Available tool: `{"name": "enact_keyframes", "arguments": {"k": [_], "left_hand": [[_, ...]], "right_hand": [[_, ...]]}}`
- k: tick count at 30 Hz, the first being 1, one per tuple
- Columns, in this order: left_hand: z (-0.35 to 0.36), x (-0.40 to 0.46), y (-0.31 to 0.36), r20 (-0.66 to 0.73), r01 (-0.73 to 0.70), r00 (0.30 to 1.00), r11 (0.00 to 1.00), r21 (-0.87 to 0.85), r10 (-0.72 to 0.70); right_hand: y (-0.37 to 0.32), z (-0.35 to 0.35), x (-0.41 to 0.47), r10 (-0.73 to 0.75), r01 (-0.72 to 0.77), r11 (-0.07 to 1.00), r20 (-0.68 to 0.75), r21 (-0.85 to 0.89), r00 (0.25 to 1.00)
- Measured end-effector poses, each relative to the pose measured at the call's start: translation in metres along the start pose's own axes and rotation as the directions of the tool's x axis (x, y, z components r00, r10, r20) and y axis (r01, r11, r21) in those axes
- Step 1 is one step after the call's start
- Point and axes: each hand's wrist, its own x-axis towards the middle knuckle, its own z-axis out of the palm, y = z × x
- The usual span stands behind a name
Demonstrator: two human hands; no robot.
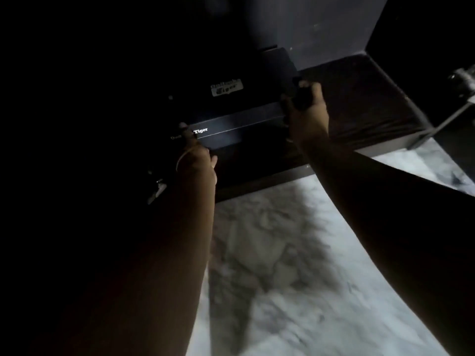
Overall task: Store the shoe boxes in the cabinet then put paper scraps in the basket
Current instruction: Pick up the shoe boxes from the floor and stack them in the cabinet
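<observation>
A black shoe box (239, 124) with white "Tiger" lettering sits on the dark floor of the open cabinet (365, 109), low in front of me. My left hand (196, 152) grips its near left corner, thumb over the lettering. My right hand (307, 111) grips its right end, fingers curled over the lid's edge. A second black box (276, 60) stands further back against the cabinet's rear wall. No paper scraps or basket are in view.
Pale marble floor (295, 265) spreads below the cabinet's front edge. The cabinet's right wall (421, 27) rises dark at the right, with a metal hinge (462, 80) beside it. The left side is too dark to make out.
</observation>
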Motion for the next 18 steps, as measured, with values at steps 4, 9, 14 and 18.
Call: {"name": "enact_keyframes", "arguments": {"k": [4,9,14,18], "left_hand": [[0.002,0.016,0.016,0.012,-0.025,1.000,0.998,0.053,0.024],[0.009,0.000,0.006,0.037,0.069,0.997,0.995,-0.071,-0.067],[0.047,-0.074,-0.075,0.185,-0.020,0.980,0.898,0.440,-0.068],[0.091,-0.175,-0.166,0.466,-0.205,0.851,0.663,0.720,-0.242]], "right_hand": [[-0.015,0.023,0.025,0.025,-0.018,0.993,0.056,-0.120,0.998],[-0.040,-0.011,0.024,0.049,0.026,0.955,0.244,-0.295,0.969],[-0.003,-0.125,-0.055,0.084,-0.035,0.916,0.107,-0.400,0.991],[0.060,-0.248,-0.159,0.293,-0.162,0.750,0.103,-0.641,0.950]]}}
